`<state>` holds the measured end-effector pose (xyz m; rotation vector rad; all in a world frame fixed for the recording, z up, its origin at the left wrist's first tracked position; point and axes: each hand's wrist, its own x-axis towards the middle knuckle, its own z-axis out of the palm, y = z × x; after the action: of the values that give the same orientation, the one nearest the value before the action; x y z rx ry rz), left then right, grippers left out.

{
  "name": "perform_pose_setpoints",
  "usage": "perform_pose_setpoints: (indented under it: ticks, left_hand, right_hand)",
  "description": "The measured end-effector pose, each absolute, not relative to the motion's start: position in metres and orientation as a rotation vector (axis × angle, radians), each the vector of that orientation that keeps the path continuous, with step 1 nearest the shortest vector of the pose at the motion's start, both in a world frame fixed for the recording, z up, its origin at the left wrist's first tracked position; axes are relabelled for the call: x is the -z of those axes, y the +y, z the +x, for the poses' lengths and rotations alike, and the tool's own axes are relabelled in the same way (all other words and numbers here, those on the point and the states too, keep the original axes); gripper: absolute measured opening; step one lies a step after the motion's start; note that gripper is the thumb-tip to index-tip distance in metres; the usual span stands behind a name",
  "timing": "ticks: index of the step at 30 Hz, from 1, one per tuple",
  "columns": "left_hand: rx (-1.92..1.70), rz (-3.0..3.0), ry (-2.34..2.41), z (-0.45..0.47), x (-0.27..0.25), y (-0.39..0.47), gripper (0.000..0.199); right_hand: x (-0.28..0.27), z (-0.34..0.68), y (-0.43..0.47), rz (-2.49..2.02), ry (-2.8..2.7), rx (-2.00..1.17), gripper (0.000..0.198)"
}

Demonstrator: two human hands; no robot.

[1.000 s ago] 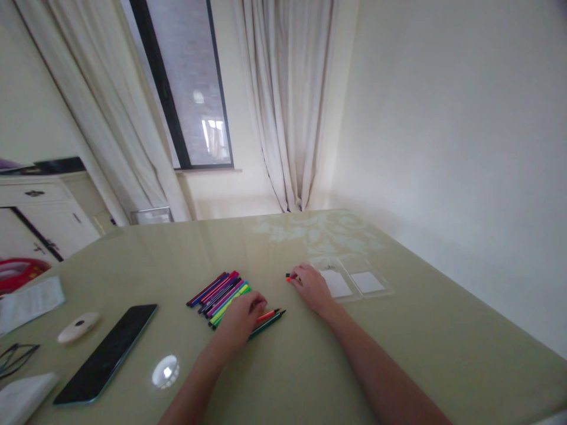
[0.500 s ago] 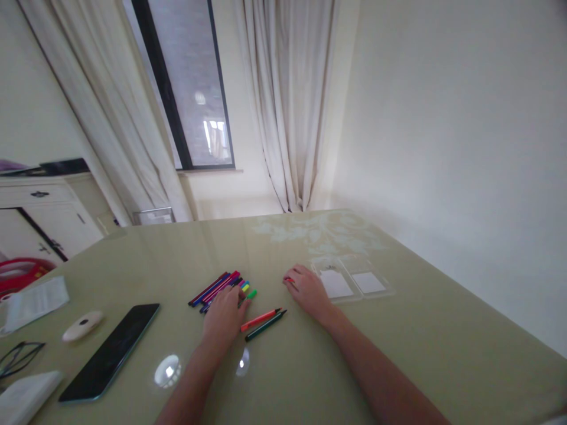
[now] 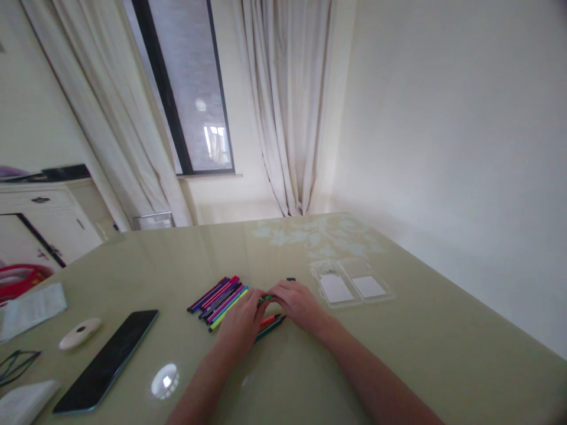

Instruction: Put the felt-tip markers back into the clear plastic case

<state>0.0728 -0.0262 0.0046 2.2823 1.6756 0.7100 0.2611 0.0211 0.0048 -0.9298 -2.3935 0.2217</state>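
My left hand (image 3: pixel 241 319) and my right hand (image 3: pixel 299 301) meet at the middle of the table, both closed on a green marker (image 3: pixel 264 300) between their fingertips. Most of that marker is hidden by the fingers. A small dark piece (image 3: pixel 291 279) shows just past my right knuckles; I cannot make out what it is. Left of my left hand lies a slanted row of colored markers (image 3: pixel 221 298), with a yellow marker (image 3: pixel 228 311) nearest. Under and between my hands, an orange marker (image 3: pixel 269 321) and a dark green marker (image 3: pixel 271 329) lie partly covered.
An open clear plastic case (image 3: pixel 361 298) with white inserts lies right of my right hand. On the left are a black tablet or phone (image 3: pixel 108 357), a white oval object (image 3: pixel 80 333), eyeglasses (image 3: pixel 18 366) and a white box (image 3: pixel 26 401). A wall (image 3: pixel 465 177) borders the table's right.
My right hand has moved left to my left hand, and the small red thing at its fingers no longer shows. My left hand has shifted right off the marker row, bringing the green marker.
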Motion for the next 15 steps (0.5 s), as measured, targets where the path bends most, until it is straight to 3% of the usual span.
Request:
perform_pose_setpoints:
  ticks: [15]
  left_hand:
    - [-0.523, 2.19, 2.03, 0.073, -0.019, -0.027, 0.038]
  right_hand:
    - [-0.016, 0.286, 0.036, -0.87, -2.207, -0.281, 0.022]
